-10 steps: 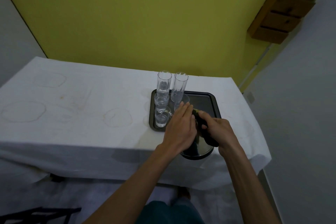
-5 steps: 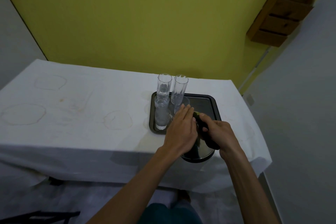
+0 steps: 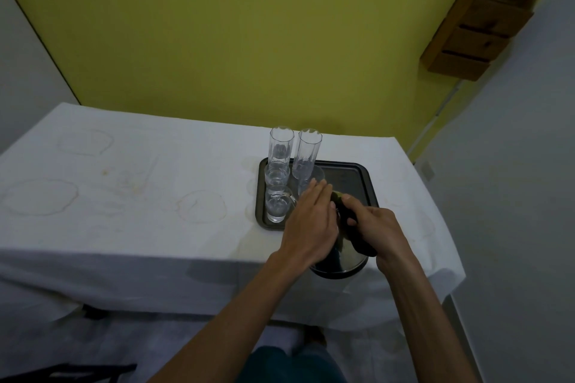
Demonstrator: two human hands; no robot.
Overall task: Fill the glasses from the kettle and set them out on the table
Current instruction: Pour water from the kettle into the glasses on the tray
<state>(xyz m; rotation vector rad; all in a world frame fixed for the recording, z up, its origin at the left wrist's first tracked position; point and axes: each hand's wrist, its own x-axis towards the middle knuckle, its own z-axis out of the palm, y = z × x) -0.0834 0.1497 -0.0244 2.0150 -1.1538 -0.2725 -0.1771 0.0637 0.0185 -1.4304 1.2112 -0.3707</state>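
Yellow wall behind; table under a stained white tablecloth (image 3: pixel 124 196), wooden wall shelf (image 3: pixel 479 25) at upper right. Dark rectangular tray (image 3: pixel 357 180) sits on the cloth near the table's right end. On its left part stand four glasses: two tall glasses (image 3: pixel 281 146) at the far edge, side by side and upright; a shorter glass (image 3: pixel 276 196) in front of them with clear liquid visible inside; a fourth glass (image 3: pixel 315 177) partly hidden behind the left hand.

Kettle (image 3: pixel 342 261), dark with a shiny body, is tilted at the tray's near edge, spout end toward the glasses. Right hand (image 3: pixel 376 233) is closed around its dark handle. Left hand (image 3: pixel 311 224) lies flat on top of the kettle, fingers extended and together, gripping nothing. Whether water is running cannot be told.
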